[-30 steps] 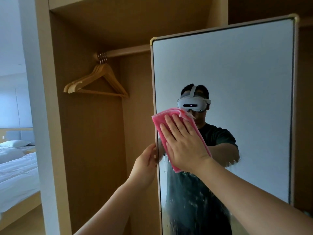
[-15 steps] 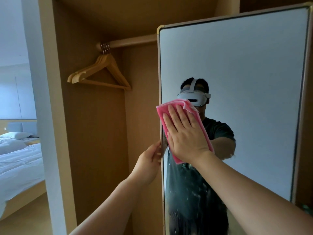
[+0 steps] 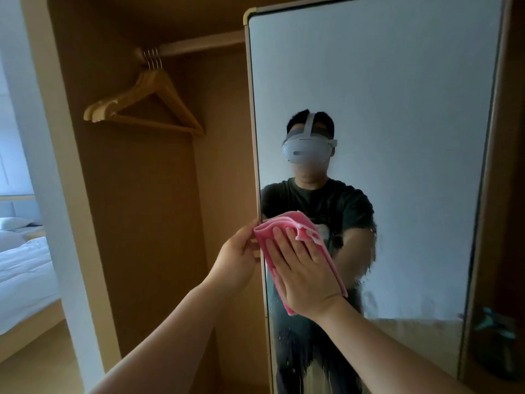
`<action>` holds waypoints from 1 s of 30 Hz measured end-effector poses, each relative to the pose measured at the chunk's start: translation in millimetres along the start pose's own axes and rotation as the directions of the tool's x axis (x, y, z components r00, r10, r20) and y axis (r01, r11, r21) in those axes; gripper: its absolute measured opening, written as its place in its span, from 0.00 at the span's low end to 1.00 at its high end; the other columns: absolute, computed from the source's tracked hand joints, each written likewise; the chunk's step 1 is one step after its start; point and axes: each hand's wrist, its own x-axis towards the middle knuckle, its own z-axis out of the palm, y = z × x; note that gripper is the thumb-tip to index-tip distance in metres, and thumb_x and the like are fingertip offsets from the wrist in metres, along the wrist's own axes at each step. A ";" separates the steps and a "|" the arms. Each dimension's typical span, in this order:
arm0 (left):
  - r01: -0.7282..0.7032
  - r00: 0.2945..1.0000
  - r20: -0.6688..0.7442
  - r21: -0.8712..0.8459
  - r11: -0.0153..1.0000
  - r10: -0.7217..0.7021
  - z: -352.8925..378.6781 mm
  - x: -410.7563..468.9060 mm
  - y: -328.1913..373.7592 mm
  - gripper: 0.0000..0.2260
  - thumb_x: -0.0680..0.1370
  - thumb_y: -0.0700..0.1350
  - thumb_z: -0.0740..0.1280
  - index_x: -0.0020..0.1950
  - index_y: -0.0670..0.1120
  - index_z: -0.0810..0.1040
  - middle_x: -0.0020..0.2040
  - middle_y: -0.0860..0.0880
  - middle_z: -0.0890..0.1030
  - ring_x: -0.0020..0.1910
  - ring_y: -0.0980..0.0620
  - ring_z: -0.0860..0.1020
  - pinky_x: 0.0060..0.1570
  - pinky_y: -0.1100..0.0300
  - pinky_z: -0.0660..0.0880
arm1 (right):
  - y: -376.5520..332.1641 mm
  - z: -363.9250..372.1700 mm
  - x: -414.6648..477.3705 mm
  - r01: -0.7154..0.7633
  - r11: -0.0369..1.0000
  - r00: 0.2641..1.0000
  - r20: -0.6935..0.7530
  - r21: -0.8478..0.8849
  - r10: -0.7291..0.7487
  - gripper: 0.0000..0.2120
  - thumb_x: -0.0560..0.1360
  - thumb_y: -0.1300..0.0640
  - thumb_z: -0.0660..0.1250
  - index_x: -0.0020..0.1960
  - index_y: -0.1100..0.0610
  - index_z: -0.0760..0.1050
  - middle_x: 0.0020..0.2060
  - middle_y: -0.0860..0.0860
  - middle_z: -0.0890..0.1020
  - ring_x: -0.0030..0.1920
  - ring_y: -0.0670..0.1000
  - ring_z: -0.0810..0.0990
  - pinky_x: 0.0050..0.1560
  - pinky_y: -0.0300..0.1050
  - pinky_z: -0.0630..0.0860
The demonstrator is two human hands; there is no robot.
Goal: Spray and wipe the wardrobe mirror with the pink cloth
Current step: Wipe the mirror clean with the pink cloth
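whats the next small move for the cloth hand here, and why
Probably slide the right hand and pink cloth down the mirror: wet streaks show below the cloth, while the left hand grips the mirror's edge, steadying it.

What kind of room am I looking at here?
Most likely a bedroom, perhaps in a hotel. Wooden hangers hang on a rail inside an open wardrobe, a bed with white bedding shows at the far left, and a tall mirror stands beside the wardrobe.
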 end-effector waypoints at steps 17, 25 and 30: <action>0.018 0.999 -0.034 0.067 0.998 -0.016 2.5 0.8 1.6 0.15 0.82 0.42 0.57 0.68 0.51 0.71 0.56 0.55 0.80 0.57 0.56 0.78 0.58 0.51 0.78 | 53.4 -19.3 6.9 0.227 0.968 0.974 0.050 -0.104 -0.223 0.30 0.82 0.45 0.50 0.79 0.58 0.48 0.78 0.57 0.50 0.78 0.59 0.47 0.77 0.56 0.45; 0.025 0.995 -0.095 0.176 0.984 -0.009 3.7 0.5 6.4 0.15 0.82 0.39 0.56 0.67 0.49 0.72 0.48 0.56 0.79 0.46 0.57 0.78 0.43 0.61 0.78 | 103.1 -38.1 20.8 0.113 0.980 0.992 -0.030 -0.167 -0.119 0.28 0.81 0.46 0.48 0.78 0.56 0.55 0.77 0.57 0.57 0.77 0.60 0.52 0.77 0.58 0.46; 0.032 0.994 -0.105 0.194 0.980 -0.012 5.4 1.1 5.8 0.13 0.82 0.40 0.56 0.64 0.49 0.74 0.45 0.55 0.79 0.44 0.54 0.79 0.47 0.54 0.80 | 105.8 -37.5 19.2 0.078 0.982 0.993 -0.075 -0.173 -0.092 0.27 0.81 0.46 0.51 0.77 0.56 0.60 0.76 0.57 0.60 0.77 0.59 0.54 0.77 0.58 0.46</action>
